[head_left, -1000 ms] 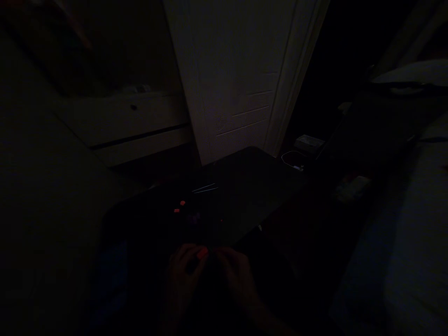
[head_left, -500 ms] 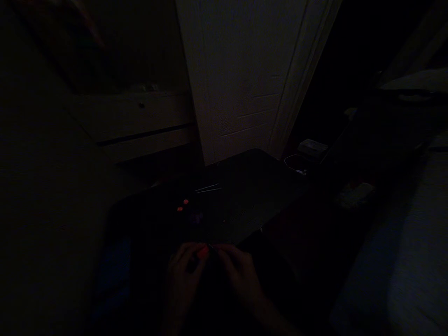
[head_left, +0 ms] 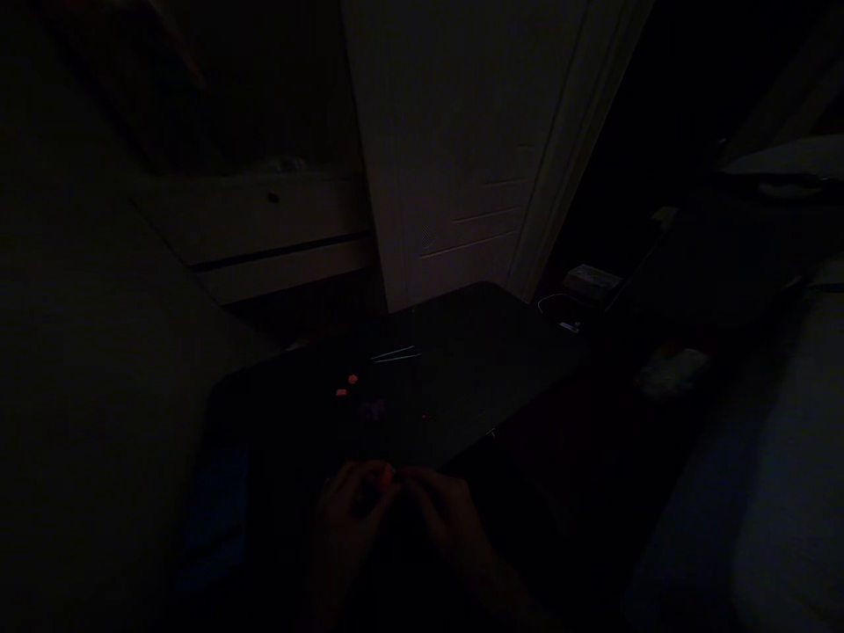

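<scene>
Left hand pinches a small red piece between thumb and fingers (long axis lost in the dark). Right hand: fingertips just right of piece; cannot tell whether they hold anything. Table stretches beyond the grip, edge slanting away rightward.

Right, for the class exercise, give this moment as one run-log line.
left hand: pinching red piece | right hand: beside it, hold unclear | table: two orange pieces, slim V-shaped object | light: dim
</scene>
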Demonstrator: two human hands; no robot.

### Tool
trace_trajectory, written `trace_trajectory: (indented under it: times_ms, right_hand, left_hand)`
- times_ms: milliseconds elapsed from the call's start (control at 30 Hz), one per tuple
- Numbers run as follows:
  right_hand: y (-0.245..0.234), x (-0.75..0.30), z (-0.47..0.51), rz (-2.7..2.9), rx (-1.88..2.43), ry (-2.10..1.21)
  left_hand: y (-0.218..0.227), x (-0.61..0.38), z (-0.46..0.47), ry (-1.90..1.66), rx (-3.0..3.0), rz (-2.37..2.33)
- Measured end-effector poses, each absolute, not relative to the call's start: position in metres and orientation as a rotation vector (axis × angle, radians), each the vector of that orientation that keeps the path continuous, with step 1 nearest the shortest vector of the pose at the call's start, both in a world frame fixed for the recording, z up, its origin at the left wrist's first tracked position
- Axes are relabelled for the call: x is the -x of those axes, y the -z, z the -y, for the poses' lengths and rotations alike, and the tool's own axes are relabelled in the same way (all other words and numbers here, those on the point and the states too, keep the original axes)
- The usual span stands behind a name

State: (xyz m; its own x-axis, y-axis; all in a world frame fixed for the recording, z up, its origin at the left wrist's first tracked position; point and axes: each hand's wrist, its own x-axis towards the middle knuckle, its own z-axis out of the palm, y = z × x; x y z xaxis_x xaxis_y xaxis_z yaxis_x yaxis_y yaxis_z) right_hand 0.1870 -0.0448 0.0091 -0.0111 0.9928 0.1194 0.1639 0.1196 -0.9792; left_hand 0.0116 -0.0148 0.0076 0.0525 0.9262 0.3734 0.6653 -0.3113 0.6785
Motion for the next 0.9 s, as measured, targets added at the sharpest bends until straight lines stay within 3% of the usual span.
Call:
trace_trajectory:
  times_ms: [900]
  right_hand:
    - [-0.005, -0.169, 0.053, 1.083, 1.292, -1.209]
  left_hand:
    - [-0.006, -0.005, 0.007, -1.179, -2.124, -1.501]
